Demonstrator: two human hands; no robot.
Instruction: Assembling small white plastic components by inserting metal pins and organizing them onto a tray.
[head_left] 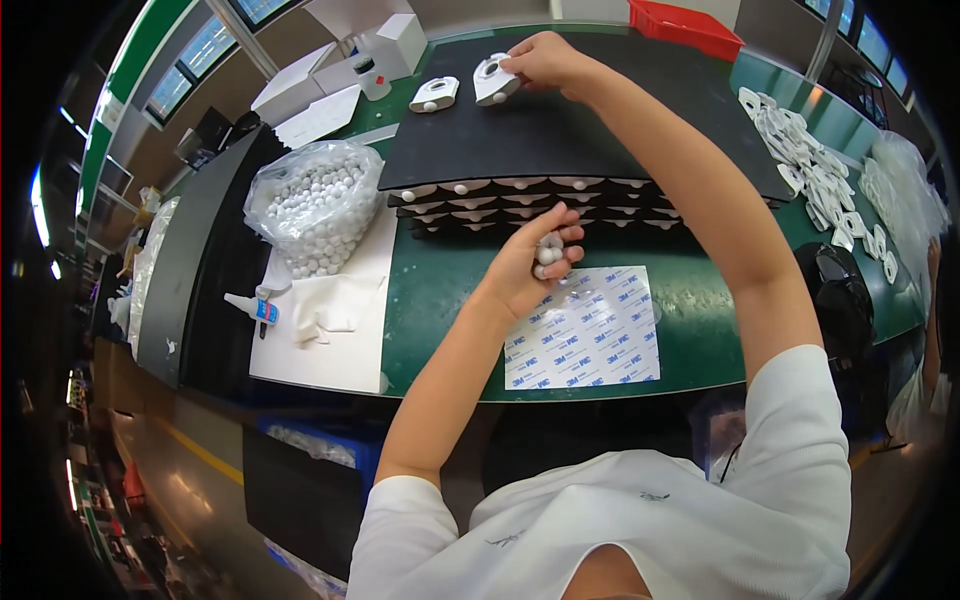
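My right hand reaches to the far side of the black sheet, its fingers closed on a white plastic part with a round hole and a small ball at its near edge. A similar white part lies on the sheet to its left. Below, the sheet rests on several layers of like parts and black boards. My left hand is cupped, palm up, in front of the stack, with several small white balls in its curled fingers. Under it lies a printed white sheet.
To the left, a clear plastic bag full of white balls stands near a small glue bottle on white card. Loose white parts are heaped at the right. A red tray and a white jar stand farther back.
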